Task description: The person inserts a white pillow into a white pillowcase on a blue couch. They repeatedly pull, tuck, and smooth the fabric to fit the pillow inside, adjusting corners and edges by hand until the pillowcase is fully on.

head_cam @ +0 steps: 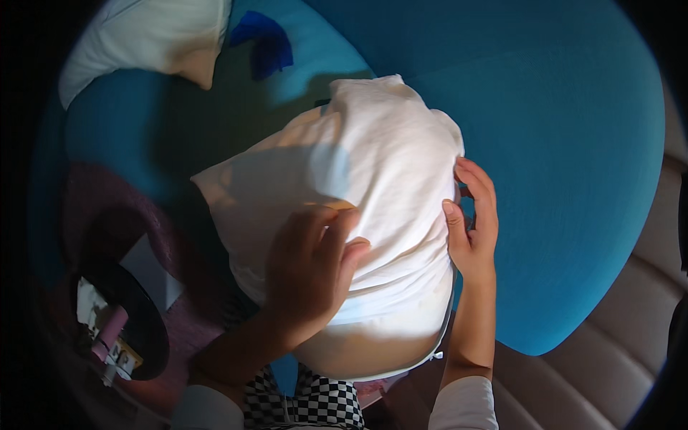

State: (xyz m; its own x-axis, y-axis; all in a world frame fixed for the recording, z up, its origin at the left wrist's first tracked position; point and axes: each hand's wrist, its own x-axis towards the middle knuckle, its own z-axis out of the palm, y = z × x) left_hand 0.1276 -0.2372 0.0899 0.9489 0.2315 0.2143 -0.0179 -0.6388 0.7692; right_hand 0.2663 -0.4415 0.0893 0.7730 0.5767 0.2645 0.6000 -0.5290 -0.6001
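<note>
A white cloth item (398,161), wrinkled and partly folded, lies spread in front of me on a blue fabric surface; what kind of garment or cover it is cannot be told. My right hand (475,220) grips its right edge between thumb and fingers. Over the lower left part of the cloth is my left hand (317,263), its fingers curled and the thumb apart from them; whether it pinches any cloth is unclear. A thin dark edge and a small white tie show at the cloth's lower right rim.
A white pillow (161,37) lies at the upper left, with a dark blue cloth (266,45) beside it. The blue bedding (559,177) extends right to a padded brown panel (607,360). At the lower left, a round black-rimmed container (156,328) holds a pink cylindrical item (110,330).
</note>
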